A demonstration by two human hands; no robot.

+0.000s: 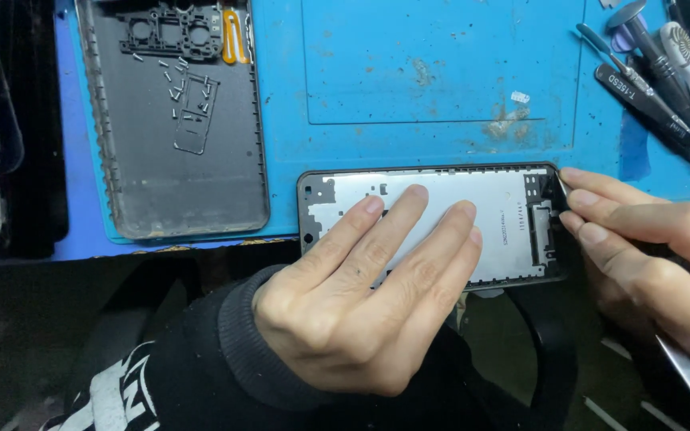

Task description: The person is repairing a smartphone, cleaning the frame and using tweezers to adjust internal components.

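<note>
Left hand (369,295) lies flat, fingers spread, pinning the phone frame (433,227) at the mat's (441,72) near edge. Right hand (648,255) pinches tweezers (562,185) at its right end, apparently mid-disassembly; steady, fine tip control needed.

This is looking like a phone repair bench in a small workshop. A stained blue work mat (441,72) is covering the bench, a removed grey back cover (177,160) is lying at ten o'clock with tiny screws (173,76) sitting on it, and screwdrivers and tweezers (664,72) are crowding together at two o'clock. A stripped phone frame (505,215) is resting at the near edge.
</note>
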